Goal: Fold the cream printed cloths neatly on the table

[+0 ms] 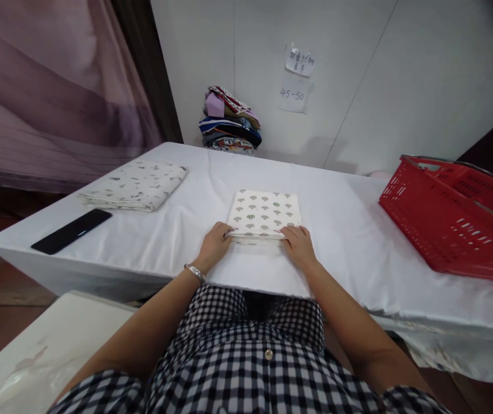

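A folded white cloth with a small mushroom print point(265, 213) lies on the white table point(345, 230) right in front of me. My left hand point(214, 242) grips its near left corner, fingers curled on the edge. My right hand point(298, 244) holds the near right corner the same way. A metal watch sits on my left wrist.
A second folded printed cloth point(136, 184) lies at the left, with a black phone point(71, 230) near the left front edge. A stack of colourful folded fabrics point(230, 122) stands against the back wall. A red plastic basket point(453, 215) sits at the right.
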Available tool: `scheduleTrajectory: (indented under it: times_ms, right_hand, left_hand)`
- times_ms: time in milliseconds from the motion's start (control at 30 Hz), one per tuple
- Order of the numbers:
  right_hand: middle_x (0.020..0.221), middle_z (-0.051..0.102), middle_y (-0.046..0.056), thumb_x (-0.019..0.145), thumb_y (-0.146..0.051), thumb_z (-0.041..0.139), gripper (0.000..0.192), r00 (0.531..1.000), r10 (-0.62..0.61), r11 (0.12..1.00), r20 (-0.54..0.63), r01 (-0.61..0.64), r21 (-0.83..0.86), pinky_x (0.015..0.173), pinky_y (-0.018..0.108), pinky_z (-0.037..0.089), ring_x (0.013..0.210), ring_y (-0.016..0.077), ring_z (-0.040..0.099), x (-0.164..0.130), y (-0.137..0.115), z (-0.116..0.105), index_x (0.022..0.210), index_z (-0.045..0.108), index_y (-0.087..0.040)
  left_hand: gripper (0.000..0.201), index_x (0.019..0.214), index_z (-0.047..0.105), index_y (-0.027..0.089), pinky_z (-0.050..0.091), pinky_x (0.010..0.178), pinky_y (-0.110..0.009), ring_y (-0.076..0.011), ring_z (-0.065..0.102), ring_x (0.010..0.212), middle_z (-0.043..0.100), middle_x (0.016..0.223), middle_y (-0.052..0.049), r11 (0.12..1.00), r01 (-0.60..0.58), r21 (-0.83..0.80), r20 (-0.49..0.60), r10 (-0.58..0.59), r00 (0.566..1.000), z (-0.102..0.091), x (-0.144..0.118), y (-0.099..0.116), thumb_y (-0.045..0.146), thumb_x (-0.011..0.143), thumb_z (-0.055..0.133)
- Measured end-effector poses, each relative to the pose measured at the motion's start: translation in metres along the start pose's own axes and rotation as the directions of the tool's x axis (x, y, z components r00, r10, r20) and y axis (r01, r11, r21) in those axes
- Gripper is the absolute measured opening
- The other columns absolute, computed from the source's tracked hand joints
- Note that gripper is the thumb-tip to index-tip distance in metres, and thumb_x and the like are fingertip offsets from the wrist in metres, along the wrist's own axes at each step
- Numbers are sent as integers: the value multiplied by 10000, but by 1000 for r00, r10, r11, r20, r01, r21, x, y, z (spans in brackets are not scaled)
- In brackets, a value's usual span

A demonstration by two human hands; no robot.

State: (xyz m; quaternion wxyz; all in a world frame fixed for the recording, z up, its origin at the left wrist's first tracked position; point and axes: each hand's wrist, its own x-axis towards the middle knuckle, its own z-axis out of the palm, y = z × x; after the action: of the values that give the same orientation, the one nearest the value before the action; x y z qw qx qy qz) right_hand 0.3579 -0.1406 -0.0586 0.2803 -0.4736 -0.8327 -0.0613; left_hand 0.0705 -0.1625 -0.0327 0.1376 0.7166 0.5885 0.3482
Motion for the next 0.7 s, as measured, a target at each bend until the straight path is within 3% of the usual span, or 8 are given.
scheduleTrajectory:
  times_ms: [167,300,567,700]
  right_hand:
    - [1209,614,86,895,-158,413,331,999,1,1000,42,-1,-11,1039,432,259,1163,215,507,-1,-4,-4,1180,577,-195]
    - [1282,569,98,904,-156,380,389,998,-4,999,62,6,-34,1072,452,228,1217,223,468,-2,-13,-7,1265,522,-185]
    - [1357,512,81,931,-184,360,414,984,-106,994,143,107,3,1072,434,270,1268,212,421,-2,-16,-1,1323,491,-204]
    - [1353,514,86,921,-179,369,416,985,-93,996,149,93,4,1074,435,274,1266,212,425,-3,-17,-2,1316,499,-204]
  left_hand:
    - [221,1002,600,225,495,754,-303,-170,594,862,594,1064,-23,991,28,129,47,-34,998,-5,-3,7,231,814,485]
    - [347,1161,564,225,482,879,-349,-225,542,1073,554,1213,-57,967,-86,239,30,81,996,-6,-5,7,283,821,528]
    - [319,1105,633,257,508,801,-342,-211,561,1008,622,1105,-39,922,-169,348,135,129,982,-6,2,-3,213,873,418]
    - [341,1157,603,210,469,915,-390,-238,534,1099,591,1205,-78,915,-216,342,113,188,976,-9,3,4,315,842,523]
